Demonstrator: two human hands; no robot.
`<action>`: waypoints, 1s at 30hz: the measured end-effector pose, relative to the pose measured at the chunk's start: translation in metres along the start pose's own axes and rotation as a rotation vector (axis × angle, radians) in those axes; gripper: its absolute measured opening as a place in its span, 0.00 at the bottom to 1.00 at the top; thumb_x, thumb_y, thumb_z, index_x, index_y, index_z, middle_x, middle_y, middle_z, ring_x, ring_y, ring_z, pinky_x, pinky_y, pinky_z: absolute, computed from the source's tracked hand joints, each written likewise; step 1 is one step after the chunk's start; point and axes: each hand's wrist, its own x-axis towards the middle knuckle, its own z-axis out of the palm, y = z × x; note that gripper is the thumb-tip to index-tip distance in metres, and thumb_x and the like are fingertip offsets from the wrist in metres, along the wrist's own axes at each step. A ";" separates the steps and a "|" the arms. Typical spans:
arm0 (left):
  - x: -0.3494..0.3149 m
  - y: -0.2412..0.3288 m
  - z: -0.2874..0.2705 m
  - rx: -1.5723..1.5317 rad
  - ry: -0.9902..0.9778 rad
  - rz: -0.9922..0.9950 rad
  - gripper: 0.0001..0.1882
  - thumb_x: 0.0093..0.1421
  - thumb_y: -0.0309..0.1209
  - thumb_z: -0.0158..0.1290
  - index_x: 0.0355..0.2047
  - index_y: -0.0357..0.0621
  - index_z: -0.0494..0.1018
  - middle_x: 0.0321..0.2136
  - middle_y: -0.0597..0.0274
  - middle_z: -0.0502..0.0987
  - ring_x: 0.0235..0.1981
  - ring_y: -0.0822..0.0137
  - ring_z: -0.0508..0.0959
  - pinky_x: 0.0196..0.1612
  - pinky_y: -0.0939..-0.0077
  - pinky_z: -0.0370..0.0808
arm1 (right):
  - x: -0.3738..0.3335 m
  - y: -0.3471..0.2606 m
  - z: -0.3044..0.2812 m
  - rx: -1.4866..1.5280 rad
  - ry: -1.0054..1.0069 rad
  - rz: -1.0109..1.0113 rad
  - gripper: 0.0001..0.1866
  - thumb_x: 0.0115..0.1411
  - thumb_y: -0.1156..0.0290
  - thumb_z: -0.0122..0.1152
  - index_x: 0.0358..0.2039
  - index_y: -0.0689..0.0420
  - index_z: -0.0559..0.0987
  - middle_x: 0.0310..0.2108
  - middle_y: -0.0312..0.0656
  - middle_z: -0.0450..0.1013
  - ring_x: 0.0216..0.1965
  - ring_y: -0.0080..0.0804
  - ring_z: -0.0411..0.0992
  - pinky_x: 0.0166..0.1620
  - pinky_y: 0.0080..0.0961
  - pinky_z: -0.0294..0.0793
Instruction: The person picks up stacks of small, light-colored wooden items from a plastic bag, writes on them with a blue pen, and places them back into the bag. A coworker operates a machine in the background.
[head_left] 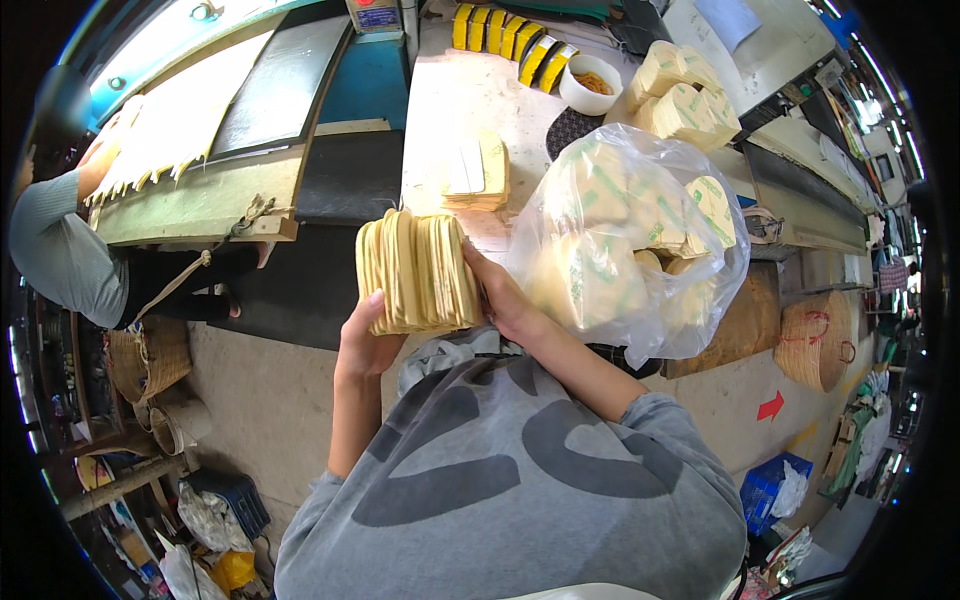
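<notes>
Between my two hands, in front of my chest, is a thick stack of pale yellow, round-ended flat pieces [418, 278], its layered edges facing up. My left hand [370, 338] grips the stack's lower left side, thumb on the outer face. Against its right side presses my right hand [498, 292], whose fingertips are partly hidden. Just beyond, on the pale table [432, 100], lies a lower pile of similar pieces [492, 165] with a white card [466, 168] on top. To the right stands a clear plastic bag [715, 300], open and full of cream pieces with green print.
Yellow-and-black bundles [512, 42] line the table's far edge beside a white bowl [590, 100] of small orange bits. More cream stacks [685, 110] stand behind the bag. At left, another person's grey sleeve [55, 235] reaches to a yellow sheet [190, 100]. Wicker baskets [815, 340] stand on the floor.
</notes>
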 end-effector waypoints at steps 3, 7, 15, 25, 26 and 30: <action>0.002 -0.003 -0.001 -0.010 0.011 -0.013 0.39 0.67 0.47 0.53 0.72 0.40 0.58 0.65 0.49 0.71 0.64 0.54 0.73 0.66 0.51 0.69 | 0.002 0.002 0.003 0.013 0.014 0.014 0.39 0.75 0.40 0.45 0.68 0.63 0.69 0.62 0.47 0.72 0.62 0.32 0.70 0.65 0.26 0.66; 0.007 -0.003 0.003 0.024 0.030 0.004 0.38 0.68 0.47 0.53 0.72 0.41 0.58 0.65 0.48 0.70 0.64 0.52 0.73 0.67 0.50 0.68 | 0.006 0.004 0.004 0.009 0.033 -0.002 0.37 0.76 0.41 0.44 0.66 0.62 0.71 0.59 0.44 0.75 0.58 0.29 0.72 0.61 0.24 0.69; 0.056 -0.020 -0.007 0.197 0.076 0.113 0.51 0.58 0.36 0.65 0.75 0.43 0.47 0.68 0.52 0.63 0.70 0.58 0.63 0.72 0.59 0.60 | 0.047 0.033 -0.024 -0.328 0.315 -0.143 0.31 0.77 0.43 0.43 0.45 0.60 0.82 0.31 0.40 0.76 0.32 0.27 0.73 0.36 0.25 0.69; 0.094 -0.028 -0.029 0.610 0.071 0.122 0.46 0.68 0.33 0.59 0.78 0.40 0.44 0.73 0.50 0.58 0.73 0.62 0.60 0.73 0.69 0.57 | 0.045 0.024 -0.025 -0.641 0.429 -0.112 0.29 0.72 0.43 0.54 0.44 0.61 0.81 0.25 0.35 0.75 0.19 0.21 0.70 0.18 0.23 0.68; 0.097 -0.029 -0.036 0.619 0.041 0.087 0.45 0.69 0.32 0.57 0.78 0.41 0.43 0.73 0.50 0.59 0.72 0.63 0.60 0.73 0.70 0.56 | 0.046 0.026 -0.026 -0.542 0.409 -0.130 0.28 0.72 0.45 0.54 0.45 0.61 0.80 0.27 0.36 0.76 0.20 0.21 0.71 0.20 0.23 0.69; 0.097 -0.045 -0.043 0.993 0.059 0.250 0.48 0.67 0.44 0.58 0.78 0.43 0.44 0.78 0.41 0.41 0.78 0.48 0.44 0.75 0.51 0.51 | 0.041 0.039 -0.032 -0.205 0.359 -0.188 0.22 0.74 0.51 0.53 0.49 0.59 0.78 0.35 0.37 0.79 0.28 0.23 0.75 0.25 0.23 0.75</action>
